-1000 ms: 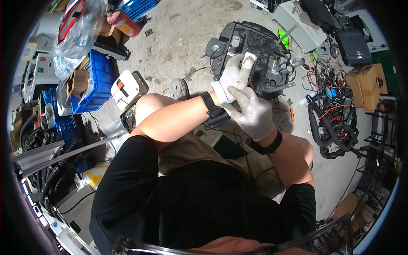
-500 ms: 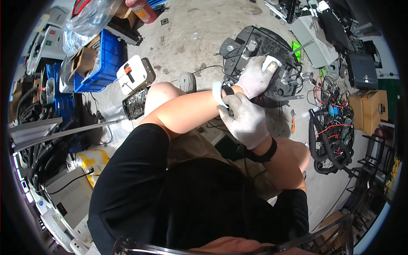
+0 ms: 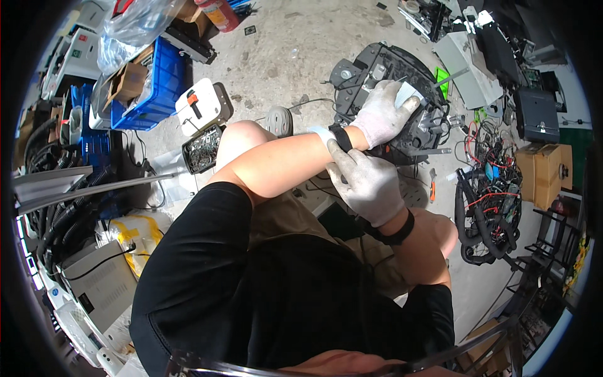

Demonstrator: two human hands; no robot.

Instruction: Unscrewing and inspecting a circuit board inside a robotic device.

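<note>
Black band [image 3: 340, 136]: shifted handward past white band [image 3: 323, 132]
Right hand [image 3: 372, 187]: at bands, grip unclear
Left hand [image 3: 380, 114]: clamped on pale card [image 3: 407, 93]
Bands: apparently mid-adjustment

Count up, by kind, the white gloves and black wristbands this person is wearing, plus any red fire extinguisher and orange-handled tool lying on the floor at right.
White gloves: 2 (left glove, right glove)
Black wristbands: 2 (left wristband, right wristband)
Red fire extinguisher: 1
Orange-handled tool: 1
Total: 6
</note>
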